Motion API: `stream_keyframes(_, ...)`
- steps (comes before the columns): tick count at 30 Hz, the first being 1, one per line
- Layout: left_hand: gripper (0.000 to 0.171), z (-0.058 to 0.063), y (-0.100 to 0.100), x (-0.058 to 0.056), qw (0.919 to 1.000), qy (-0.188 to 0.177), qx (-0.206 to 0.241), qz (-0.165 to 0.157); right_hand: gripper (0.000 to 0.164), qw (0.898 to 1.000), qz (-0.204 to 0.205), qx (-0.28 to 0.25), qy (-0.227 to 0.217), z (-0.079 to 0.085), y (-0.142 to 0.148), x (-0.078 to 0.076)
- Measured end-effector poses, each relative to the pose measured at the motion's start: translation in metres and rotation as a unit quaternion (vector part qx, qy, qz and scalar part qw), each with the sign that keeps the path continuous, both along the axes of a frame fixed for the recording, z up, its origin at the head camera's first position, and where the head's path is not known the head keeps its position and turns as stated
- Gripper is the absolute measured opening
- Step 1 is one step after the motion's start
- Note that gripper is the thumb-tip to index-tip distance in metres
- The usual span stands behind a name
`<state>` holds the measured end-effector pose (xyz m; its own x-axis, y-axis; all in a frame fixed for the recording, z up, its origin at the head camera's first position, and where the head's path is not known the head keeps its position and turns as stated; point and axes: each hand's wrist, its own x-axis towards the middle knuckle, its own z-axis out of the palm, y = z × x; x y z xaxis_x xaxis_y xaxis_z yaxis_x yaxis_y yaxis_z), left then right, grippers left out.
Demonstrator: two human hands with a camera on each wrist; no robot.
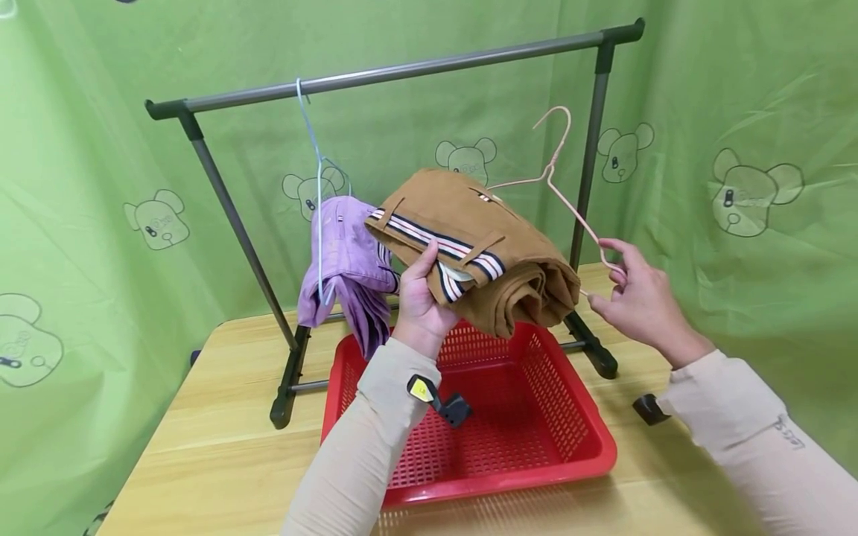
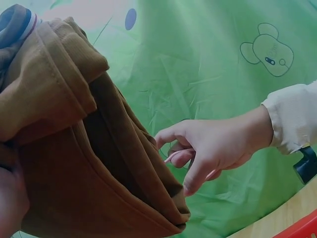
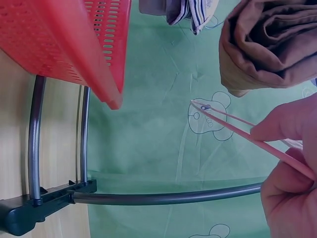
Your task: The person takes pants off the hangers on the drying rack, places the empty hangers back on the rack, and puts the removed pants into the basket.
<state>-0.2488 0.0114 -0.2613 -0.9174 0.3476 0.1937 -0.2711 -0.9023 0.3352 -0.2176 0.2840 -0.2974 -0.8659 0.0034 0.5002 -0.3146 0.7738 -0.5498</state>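
Folded brown trousers [image 1: 469,216] with a striped waistband are held up in front of the rack by my left hand [image 1: 425,309], its thumb on top of the waistband. A pink wire hanger [image 1: 575,211] is gripped at its right corner by my right hand [image 1: 643,301]. Its hook points up, and its left part is hidden behind the trousers. In the left wrist view, the right hand [image 2: 218,144] is beside the folded edge of the trousers [image 2: 99,173]. The right wrist view shows the hanger [image 3: 237,130] between thumb and fingers, below the bundled cloth [image 3: 267,54].
A metal clothes rack [image 1: 402,72] stands on the wooden table [image 1: 194,447]. Purple trousers [image 1: 345,238] hang from its bar on a light blue hanger [image 1: 310,123]. A red plastic basket [image 1: 496,484] sits below my hands. Green cartoon-printed cloth [image 1: 737,89] surrounds the table.
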Motion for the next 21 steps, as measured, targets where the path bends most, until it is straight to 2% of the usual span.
stream_keyframes(4,0.018,-0.0004,-0.0005,0.0005,1.0000,0.003,-0.004,-0.001,0.064,0.999,-0.001,0.001,0.039,-0.0017,-0.0006,-0.0004)
stream_keyframes(10,0.014,-0.0027,-0.0026,0.0051,0.9995,-0.030,-0.012,0.007,0.047,0.997,0.017,0.005,0.069,-0.0067,-0.0002,-0.0010)
stream_keyframes(15,0.015,-0.0007,-0.0009,0.0027,0.9991,-0.029,-0.023,-0.019,0.042,0.994,0.023,0.000,0.108,-0.0028,0.0016,-0.0044)
stream_keyframes(21,0.016,-0.0073,-0.0002,0.0030,0.9986,-0.031,-0.034,-0.028,0.035,0.995,0.016,-0.002,0.103,-0.0024,0.0032,-0.0039)
